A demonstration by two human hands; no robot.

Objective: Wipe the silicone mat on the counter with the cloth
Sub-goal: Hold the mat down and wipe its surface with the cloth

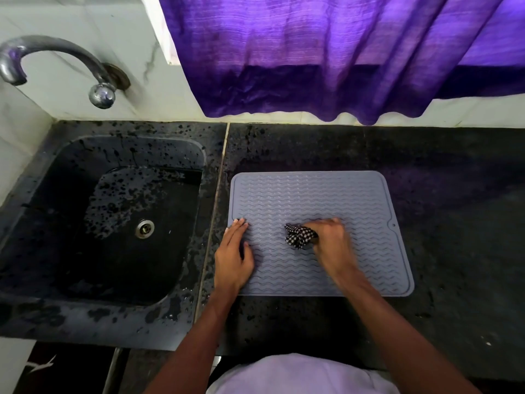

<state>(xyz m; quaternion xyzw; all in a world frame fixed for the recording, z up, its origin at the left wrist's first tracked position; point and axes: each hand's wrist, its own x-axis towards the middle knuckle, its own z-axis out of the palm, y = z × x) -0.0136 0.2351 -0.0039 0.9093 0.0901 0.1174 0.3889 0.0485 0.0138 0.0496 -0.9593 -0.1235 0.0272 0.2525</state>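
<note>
A grey silicone mat (pixel 318 200) with wavy ridges lies flat on the black counter (pixel 454 194), right of the sink. My right hand (pixel 329 237) is closed around a bunched black-and-white checked cloth (pixel 298 236) and presses it onto the middle of the mat; the hand is motion-blurred. The cloth sticks out to the left of my fingers, the rest hidden under the hand. My left hand (pixel 234 255) lies flat with fingers apart on the mat's left edge, holding nothing.
A black sink (pixel 56 223) with a metal drain (pixel 145 228) and water drops sits to the left. A metal tap (pixel 56 61) juts from the tiled wall above it. A purple curtain (pixel 341 58) hangs behind the counter.
</note>
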